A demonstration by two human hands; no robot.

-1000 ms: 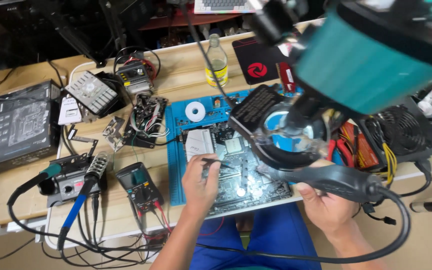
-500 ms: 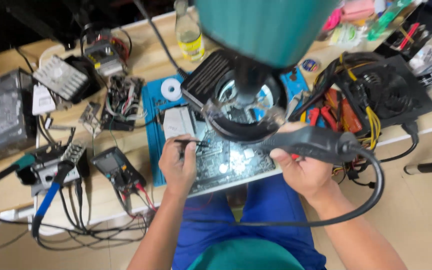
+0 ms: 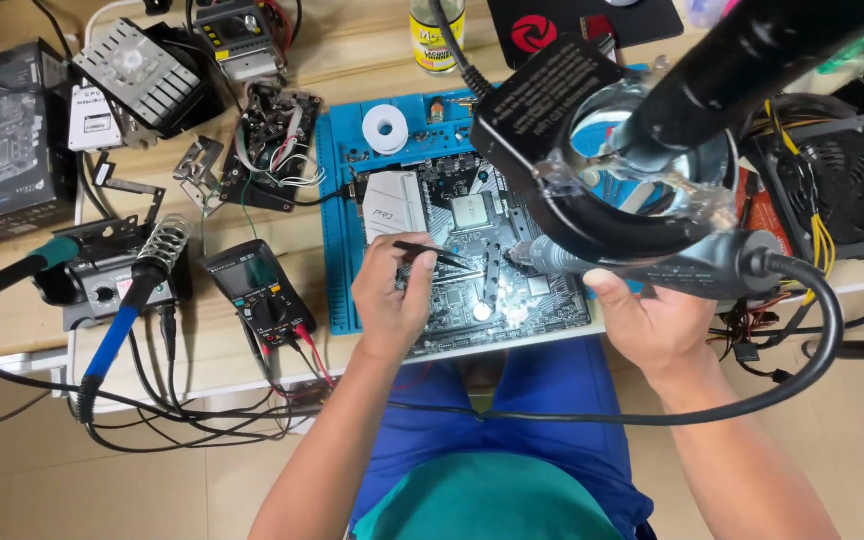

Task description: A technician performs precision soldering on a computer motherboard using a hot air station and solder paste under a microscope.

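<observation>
The circuit board (image 3: pixel 472 250) lies flat on the blue mat (image 3: pixel 337 200) at the worktop's near edge: stiff but fragile, best held by its edges. Left hand (image 3: pixel 392 295) pinches tweezers (image 3: pixel 432 253); right hand (image 3: pixel 657 320) grips a hot-air wand (image 3: pixel 642 265).

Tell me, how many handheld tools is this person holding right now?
2. The left hand grips black tweezers over the green circuit board; the right hand holds a grey hot-air wand aimed at that board.
</observation>
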